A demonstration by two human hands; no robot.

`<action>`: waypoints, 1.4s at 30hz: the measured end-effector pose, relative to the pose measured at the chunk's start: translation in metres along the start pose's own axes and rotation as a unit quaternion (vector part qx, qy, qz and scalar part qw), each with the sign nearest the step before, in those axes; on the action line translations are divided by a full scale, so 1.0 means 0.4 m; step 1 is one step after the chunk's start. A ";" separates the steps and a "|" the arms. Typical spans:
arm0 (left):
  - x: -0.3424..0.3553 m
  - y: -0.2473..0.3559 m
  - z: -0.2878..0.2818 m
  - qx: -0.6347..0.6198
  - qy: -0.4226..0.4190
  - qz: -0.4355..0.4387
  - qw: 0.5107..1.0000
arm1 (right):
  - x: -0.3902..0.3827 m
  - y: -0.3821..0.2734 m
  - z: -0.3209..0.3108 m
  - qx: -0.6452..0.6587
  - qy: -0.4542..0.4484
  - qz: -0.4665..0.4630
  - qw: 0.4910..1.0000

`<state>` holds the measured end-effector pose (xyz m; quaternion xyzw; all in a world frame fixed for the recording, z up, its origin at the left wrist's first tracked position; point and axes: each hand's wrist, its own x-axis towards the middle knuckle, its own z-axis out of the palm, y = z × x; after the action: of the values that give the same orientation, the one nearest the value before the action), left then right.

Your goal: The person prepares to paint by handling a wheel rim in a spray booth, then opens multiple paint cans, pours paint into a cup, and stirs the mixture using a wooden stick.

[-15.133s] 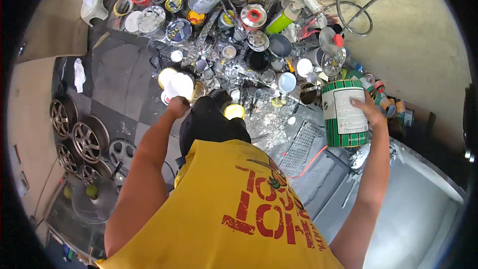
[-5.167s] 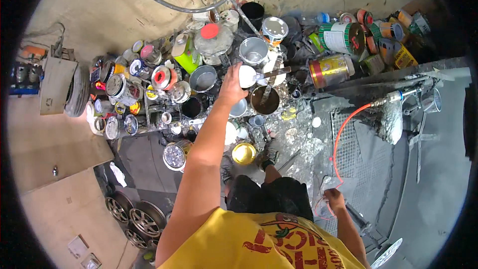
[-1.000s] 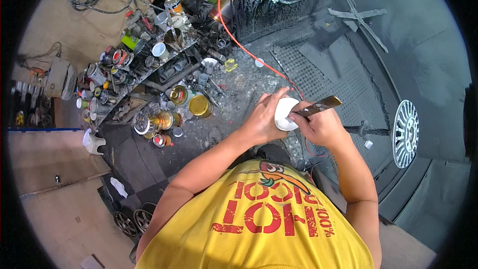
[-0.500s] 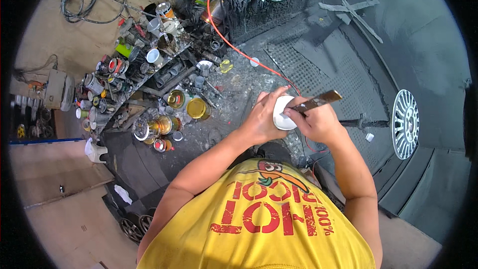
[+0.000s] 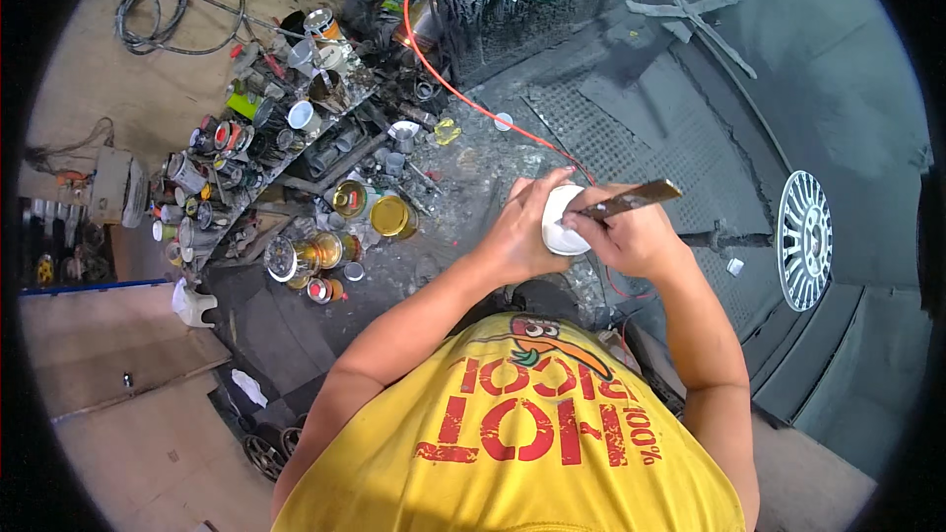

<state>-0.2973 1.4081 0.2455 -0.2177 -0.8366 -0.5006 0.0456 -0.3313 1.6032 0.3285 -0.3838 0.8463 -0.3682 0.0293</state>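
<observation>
My left hand (image 5: 519, 235) is wrapped round a white cup (image 5: 559, 235) held in front of my body. Its mouth faces up, and what is inside looks white or pale; the cup's far side is partly covered by my right hand. In my right hand (image 5: 631, 241), closed, is a flat, stained stirring stick (image 5: 642, 197). One end of the stick sticks out to the upper right above my knuckles. Its lower end is hidden by my fingers at the cup's mouth, so I cannot tell how deep it reaches.
On the left stands a bench crowded with paint cans (image 5: 187, 172) and cups. Several yellowish tins (image 5: 394, 218) rest on the stained floor before it. A red-orange hose (image 5: 463, 103) runs past my hands. To the right is a silver multi-spoke wheel (image 5: 806, 241).
Both hands keep their hold on the cup and stick. The stick and right hand have shifted very slightly; the surroundings moved a little with the head.
</observation>
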 end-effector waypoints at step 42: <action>-0.012 0.038 0.012 -0.018 -0.012 0.015 1.000 | -0.039 -0.031 -0.054 -0.049 -0.020 0.010 0.999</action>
<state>-0.2861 1.4167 0.2541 -0.2369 -0.8244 -0.5125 0.0390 -0.3200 1.6213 0.3485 -0.3836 0.8666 -0.3177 0.0312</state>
